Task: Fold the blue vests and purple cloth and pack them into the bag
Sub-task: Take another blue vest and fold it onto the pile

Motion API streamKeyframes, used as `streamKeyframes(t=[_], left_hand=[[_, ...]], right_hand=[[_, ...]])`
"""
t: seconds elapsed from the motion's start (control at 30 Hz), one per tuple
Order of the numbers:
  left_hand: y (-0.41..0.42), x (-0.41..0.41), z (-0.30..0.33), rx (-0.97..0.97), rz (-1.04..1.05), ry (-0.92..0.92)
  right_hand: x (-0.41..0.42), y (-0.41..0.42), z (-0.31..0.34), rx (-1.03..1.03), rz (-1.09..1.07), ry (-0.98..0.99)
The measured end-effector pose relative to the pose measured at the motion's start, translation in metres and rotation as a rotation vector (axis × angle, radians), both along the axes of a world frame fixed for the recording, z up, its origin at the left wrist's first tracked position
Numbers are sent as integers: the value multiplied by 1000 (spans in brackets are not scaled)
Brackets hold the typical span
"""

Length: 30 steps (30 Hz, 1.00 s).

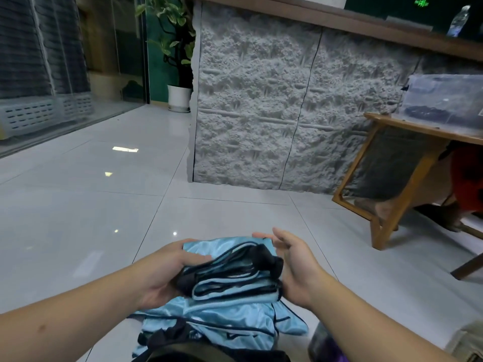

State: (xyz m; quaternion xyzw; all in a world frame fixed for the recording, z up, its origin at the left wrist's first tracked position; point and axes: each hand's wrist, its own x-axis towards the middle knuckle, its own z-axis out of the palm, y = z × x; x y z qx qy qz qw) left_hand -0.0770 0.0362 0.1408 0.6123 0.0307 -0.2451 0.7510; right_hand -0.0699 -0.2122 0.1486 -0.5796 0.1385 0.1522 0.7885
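Folded vest (230, 273) sits between both hands above the loose vests (222, 320) on the floor (78, 205) — left hand (167, 273) curls round its edge, right hand (295, 267) only cups it with fingers spread, so the slick bundle could unfold or slip. Bag (209, 355) and purple cloth (337, 355) are cut off at the bottom edge — hard to make out.

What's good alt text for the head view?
Two hands hold a folded blue vest above more blue vests on a white tile floor: left hand grips its edge, right hand open against it. Behind: stone-textured counter, wooden table.
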Motion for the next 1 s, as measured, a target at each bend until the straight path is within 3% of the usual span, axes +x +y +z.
streamKeyframes(t=[0.17, 0.33, 0.63, 0.77, 1.0], left_hand=[[3, -12, -17, 66, 54, 32], [7, -19, -29, 40, 65, 68], [23, -46, -87, 105, -24, 161], [28, -61, -115, 127, -58, 202], [34, -81, -160, 162, -127, 206]], right_hand=[[-16, 8, -20, -46, 144, 15], [-21, 14, -36, -150, 136, 33], [-33, 14, -126, -311, 204, 105], [-60, 20, -128, -367, 257, 167], [-98, 30, -147, -732, 398, 84]])
